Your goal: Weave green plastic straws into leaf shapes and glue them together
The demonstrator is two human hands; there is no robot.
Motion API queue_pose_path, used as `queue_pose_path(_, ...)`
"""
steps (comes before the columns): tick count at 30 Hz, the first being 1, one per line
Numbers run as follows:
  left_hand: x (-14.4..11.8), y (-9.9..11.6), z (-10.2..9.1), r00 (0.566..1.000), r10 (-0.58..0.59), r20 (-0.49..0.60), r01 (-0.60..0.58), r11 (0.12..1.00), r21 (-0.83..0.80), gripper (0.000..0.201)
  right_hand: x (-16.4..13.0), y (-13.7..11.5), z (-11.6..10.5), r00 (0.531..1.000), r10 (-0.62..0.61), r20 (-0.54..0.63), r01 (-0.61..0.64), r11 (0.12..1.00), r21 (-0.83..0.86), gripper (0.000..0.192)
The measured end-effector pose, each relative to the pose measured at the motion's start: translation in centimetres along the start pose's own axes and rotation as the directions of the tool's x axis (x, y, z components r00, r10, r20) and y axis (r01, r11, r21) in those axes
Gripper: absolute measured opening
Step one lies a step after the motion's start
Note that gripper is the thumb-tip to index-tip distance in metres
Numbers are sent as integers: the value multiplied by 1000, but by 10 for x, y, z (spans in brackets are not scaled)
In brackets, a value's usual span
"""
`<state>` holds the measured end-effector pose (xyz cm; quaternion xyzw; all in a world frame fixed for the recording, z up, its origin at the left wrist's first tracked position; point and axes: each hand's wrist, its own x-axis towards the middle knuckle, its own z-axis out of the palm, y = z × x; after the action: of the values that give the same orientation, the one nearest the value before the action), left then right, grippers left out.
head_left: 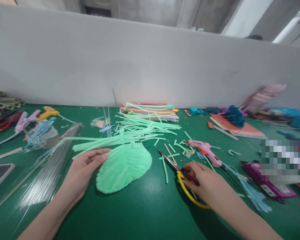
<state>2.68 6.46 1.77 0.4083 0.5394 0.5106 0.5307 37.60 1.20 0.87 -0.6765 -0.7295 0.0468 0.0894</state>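
Observation:
A light green leaf [125, 168] made of fuzzy pipe cleaners is pinched at its left edge by my left hand [86, 165], thumb on top. The leaf is broad, with a raised seam down its middle. My right hand [202, 180] is closed on scissors [176, 166] with a yellow loop and a red loop. Their dark blades point away from me and to the left, apart from the leaf. Loose green pipe cleaners [145, 128] lie just beyond the leaf, and cut green scraps [165, 170] are scattered near the blade tips.
A pink glue gun [210, 155] lies beyond my right hand, a magenta box [267, 181] farther right. Clear plastic sleeves [45, 170] and a yellow glue gun [48, 114] are on the left. Mixed-colour pipe cleaners [150, 108] are stacked before a grey partition [150, 63].

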Motion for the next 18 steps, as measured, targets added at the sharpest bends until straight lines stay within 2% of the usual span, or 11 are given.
queue_pose_path(2,-2,7,-4,1000,13,-4,-13,1000,-24,31,5,-12,-13,997,-39,67,30,992,122,12)
queue_pose_path(4,-3,11,-7,1000,-17,-9,17,998,-61,33,13,-28,-24,995,-72,65,46,940,337,18)
queue_pose_path(6,-5,11,-8,998,-67,6,67,994,-87,36,23,-45,-29,986,-133,99,41,774,632,25)
queue_pose_path(8,-6,8,-7,995,-93,26,95,991,-93,35,33,-59,-24,972,-183,144,-23,541,841,33)
queue_pose_path(10,-7,3,-5,992,-117,52,121,989,-83,33,42,-69,-13,977,-153,146,-73,401,913,37)
queue_pose_path(13,-7,-1,0,983,-158,96,166,983,-80,31,48,-76,6,987,-94,128,-98,280,955,36)
queue_pose_path(18,-6,0,7,979,-179,100,192,971,-140,34,50,-82,19,994,-46,99,-87,213,973,32)
